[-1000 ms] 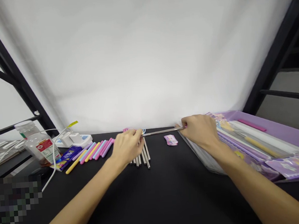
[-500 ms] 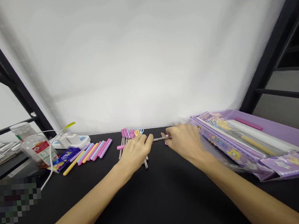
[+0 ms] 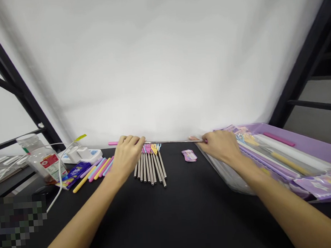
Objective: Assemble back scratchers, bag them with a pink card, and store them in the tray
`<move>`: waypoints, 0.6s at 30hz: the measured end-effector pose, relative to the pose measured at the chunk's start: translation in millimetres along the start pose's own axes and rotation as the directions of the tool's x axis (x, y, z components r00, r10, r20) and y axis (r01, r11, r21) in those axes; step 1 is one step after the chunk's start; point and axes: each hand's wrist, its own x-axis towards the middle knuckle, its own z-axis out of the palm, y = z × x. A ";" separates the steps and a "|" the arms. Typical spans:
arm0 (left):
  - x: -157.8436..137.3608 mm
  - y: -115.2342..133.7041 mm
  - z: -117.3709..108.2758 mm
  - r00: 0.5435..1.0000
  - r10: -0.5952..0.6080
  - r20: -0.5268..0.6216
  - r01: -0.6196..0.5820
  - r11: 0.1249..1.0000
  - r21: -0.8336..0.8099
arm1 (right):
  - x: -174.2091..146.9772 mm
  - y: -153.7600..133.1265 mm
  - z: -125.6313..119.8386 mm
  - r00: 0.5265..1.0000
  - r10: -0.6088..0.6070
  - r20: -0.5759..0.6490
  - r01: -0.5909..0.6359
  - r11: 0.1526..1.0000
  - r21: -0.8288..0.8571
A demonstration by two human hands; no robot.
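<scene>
Between my hands stretches a telescopic back scratcher (image 3: 172, 141), its thin metal rod drawn out long and held level. My left hand (image 3: 129, 151) is closed round its pink handle, whose end sticks out to the left. At the other end my right hand (image 3: 219, 144) grips the tip; the claw is mostly hidden in the fingers. Under the rod, beside my left hand, several metal back scratcher rods (image 3: 151, 168) with pink, yellow and blue claw heads lie side by side on the black table (image 3: 183, 213). A small stack of printed cards (image 3: 189, 155) lies between the hands.
Several coloured handle tubes (image 3: 96, 169) lie to the left, by a blue packet (image 3: 75, 175), a clear jar (image 3: 45, 160), a power strip (image 3: 90, 155) and a white cable (image 3: 60, 165). A purple display box (image 3: 311, 147) with plastic wrap stands at the right. A white wall rises behind.
My hands have moved apart, left hand leftward and right hand rightward, and the back scratcher's rod is now much longer. The rods beneath and the card stack have come into fuller view.
</scene>
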 end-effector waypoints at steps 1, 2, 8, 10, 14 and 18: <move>0.2 3.2 -2.1 1.000 -0.001 -0.027 0.001 1.000 0.014 | -0.3 -2.4 -1.1 1.000 -0.022 -0.014 0.022 1.000 0.004; 0.6 8.3 -4.2 0.999 0.005 -0.050 -0.004 1.000 0.020 | -1.1 -5.8 -2.5 0.998 -0.050 -0.029 0.050 0.999 0.009; -0.9 -3.1 -3.2 0.996 -0.024 -0.087 0.031 0.997 0.076 | 2.2 8.9 -5.8 1.000 0.001 0.001 -0.001 1.000 0.001; -2.0 -20.3 -2.2 0.986 -0.140 -0.094 0.150 0.982 0.113 | 6.0 24.0 -3.9 0.995 0.091 0.036 -0.090 0.996 -0.012; 0.0 -13.8 -9.5 0.990 -0.053 -0.132 0.071 0.988 0.138 | 6.1 28.7 -1.4 0.997 0.067 0.033 -0.067 0.998 0.003; 5.8 15.1 -12.7 0.981 0.077 -0.179 -0.056 0.991 0.119 | 2.8 14.0 -3.7 1.000 0.007 -0.017 -0.007 1.000 0.006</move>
